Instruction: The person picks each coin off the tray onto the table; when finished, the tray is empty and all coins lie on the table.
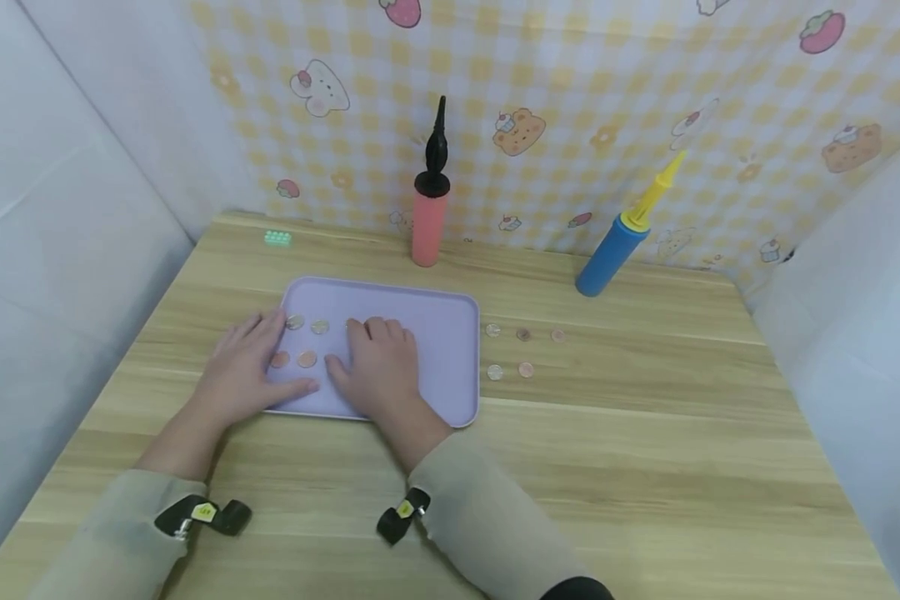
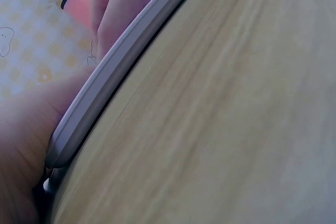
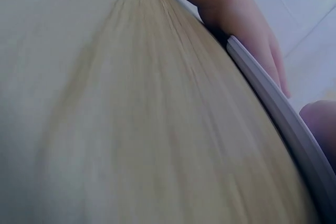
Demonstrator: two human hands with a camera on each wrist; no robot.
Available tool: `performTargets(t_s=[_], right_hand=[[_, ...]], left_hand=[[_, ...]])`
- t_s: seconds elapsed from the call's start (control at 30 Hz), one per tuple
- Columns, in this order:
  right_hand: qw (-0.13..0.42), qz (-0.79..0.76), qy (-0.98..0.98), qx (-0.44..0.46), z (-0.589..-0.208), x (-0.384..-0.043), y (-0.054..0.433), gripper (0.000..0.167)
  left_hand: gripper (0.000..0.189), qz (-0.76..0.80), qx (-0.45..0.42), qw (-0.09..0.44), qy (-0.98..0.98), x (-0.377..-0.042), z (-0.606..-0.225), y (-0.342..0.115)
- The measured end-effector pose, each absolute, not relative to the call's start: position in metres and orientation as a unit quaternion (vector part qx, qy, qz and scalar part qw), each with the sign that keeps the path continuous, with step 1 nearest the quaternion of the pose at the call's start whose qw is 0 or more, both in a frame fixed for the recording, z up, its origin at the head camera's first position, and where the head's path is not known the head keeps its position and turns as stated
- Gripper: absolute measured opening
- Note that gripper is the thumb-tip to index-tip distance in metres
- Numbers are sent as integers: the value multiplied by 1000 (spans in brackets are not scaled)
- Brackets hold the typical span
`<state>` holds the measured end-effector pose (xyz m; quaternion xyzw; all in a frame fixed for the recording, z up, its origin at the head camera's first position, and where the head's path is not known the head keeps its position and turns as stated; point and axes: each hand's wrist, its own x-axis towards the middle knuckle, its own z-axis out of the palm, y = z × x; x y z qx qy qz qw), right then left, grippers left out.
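Note:
A lilac tray [image 1: 446, 350] lies on the wooden table in the head view. My left hand [image 1: 238, 371] rests on the tray's left edge, fingers stretched along the rim and thumb reaching over the front part. Silver coins [image 1: 320, 327] form a back row on the tray, with copper-coloured coins [image 1: 307, 359] in front of them. Over the middle of the tray is my right hand [image 1: 381, 362], palm down, its thumb spread away from the fingers. At its index fingertip a coin's edge just shows; the rest is hidden. Both wrist views catch the tray's rim [image 2: 105, 77] and parts of the hands.
Several more coins [image 1: 525, 369] lie right of the tray in two rows. Behind the tray stands a pink hand pump [image 1: 428, 225] with a black nozzle; a blue and yellow pump [image 1: 611, 254] is farther right. A small green block [image 1: 277, 238] sits at the back left.

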<state>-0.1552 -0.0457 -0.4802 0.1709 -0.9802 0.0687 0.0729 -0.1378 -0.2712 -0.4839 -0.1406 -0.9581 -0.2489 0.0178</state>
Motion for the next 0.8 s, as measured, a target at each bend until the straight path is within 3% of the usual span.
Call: performTargets(t_s=[0.13,0.3,0.57,0.8], right_hand=[[41,56,-986,154,-483,-157,-55,72],[16,37,-987,154,-482,-155,-58,65],[38,81,-987,135,-484,-155,-56,67],[64,129,-982,119,-486,-157,-53,41]], left_hand=[[125,-247,-142,18,-959,-138,-485,-271],[126,-247,-142,20,-958,-138,-487,-272],[124,-248,-137,12,-959,-136,-483,-270],[125,-244,-137,15,-960,-137,-487,-271]])
